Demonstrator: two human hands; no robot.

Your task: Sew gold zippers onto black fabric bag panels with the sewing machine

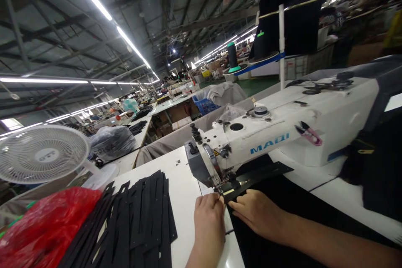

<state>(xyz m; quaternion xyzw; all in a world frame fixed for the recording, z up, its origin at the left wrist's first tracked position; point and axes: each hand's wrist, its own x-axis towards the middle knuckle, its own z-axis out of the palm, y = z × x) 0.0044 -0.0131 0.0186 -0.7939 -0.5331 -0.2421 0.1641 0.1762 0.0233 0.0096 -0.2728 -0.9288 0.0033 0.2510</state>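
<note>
far left: a round white wire-guarded fan [42,153] stands past the edge of the white worktop [184,192]. below it lies a crumpled red plastic bag [47,226]. beside the bag, on the worktop, a fanned stack of black cut fabric pieces [138,217] lies flat, well apart from my hands.

centre: my left hand [209,217] rests palm down on the worktop, fingers stretched and close together. its tips press at the near end of a long black fabric strip [260,173] with a pale toothed edge. that strip lies under the presser foot [221,184] of the white sewing machine [282,134] and runs away to the right beneath the machine's arm.

my right hand [256,213] lies just beside the left, also palm down and unclenched, on a broad sheet of black cloth [282,234] that covers the worktop in front of me. its fingertips touch the strip just right of the foot. neither hand grips anything: both press flat, their fingertips nearly meeting at the foot.

right of centre: the machine's arm carries blue lettering and, further right, a pair of pink-handled thread snips [309,134]. behind the machine, a black thread cone on a green base [233,56] stands on a raised stand.

far right: a heap of dark cloth [380,167] lies against the machine's end.
</note>
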